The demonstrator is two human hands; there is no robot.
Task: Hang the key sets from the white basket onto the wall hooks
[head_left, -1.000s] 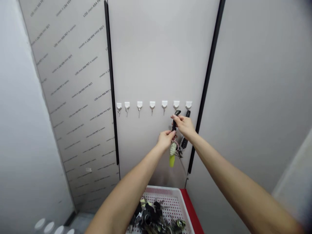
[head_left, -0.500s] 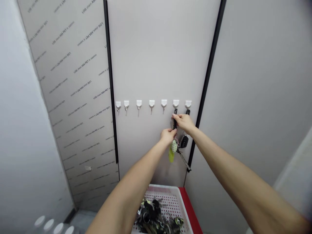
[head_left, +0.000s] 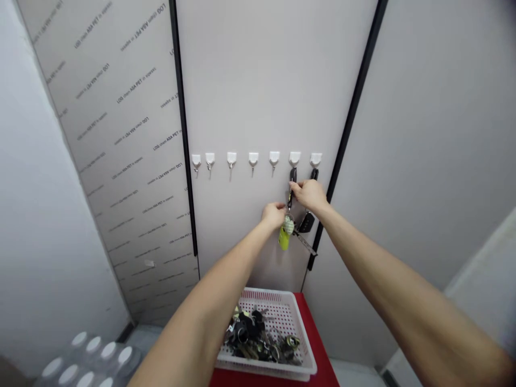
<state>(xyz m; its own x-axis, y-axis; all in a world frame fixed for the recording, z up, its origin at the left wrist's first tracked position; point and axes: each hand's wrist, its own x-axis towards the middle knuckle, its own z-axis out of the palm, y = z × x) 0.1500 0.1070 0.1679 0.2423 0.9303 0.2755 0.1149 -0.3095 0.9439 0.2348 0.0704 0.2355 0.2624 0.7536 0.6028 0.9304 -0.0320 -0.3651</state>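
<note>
A black key strap (head_left: pixel 293 175) hangs from the second hook (head_left: pixel 294 158) from the right on the wall panel. My right hand (head_left: pixel 311 194) pinches this strap below the hook. My left hand (head_left: pixel 274 215) is just left of the strap's lower end, thumb and index finger slightly apart beside the key ring. From that ring dangle a pale green ribbed charm (head_left: pixel 288 224), a yellow-green tag (head_left: pixel 284 239) and a long patterned strip (head_left: pixel 307 244). A black car key (head_left: pixel 307 222) hangs to the right, below another black strap (head_left: pixel 314 173) on the rightmost hook (head_left: pixel 316 158), partly behind my right hand.
Several white hooks (head_left: pixel 253 158) without keys run leftward in the same row. Below, a white perforated basket (head_left: pixel 308 344) with a pile of keys (head_left: pixel 258 336) stands on a red surface (head_left: pixel 316 333). White-capped bottles (head_left: pixel 93 344) stand at lower left. Black strips (head_left: pixel 186 140) edge the panel.
My left hand has slid off the strap to its left, exposing the lower end and ring. My right hand still pinches the strap. The camera has tilted down, showing more of the basket and bottles.
</note>
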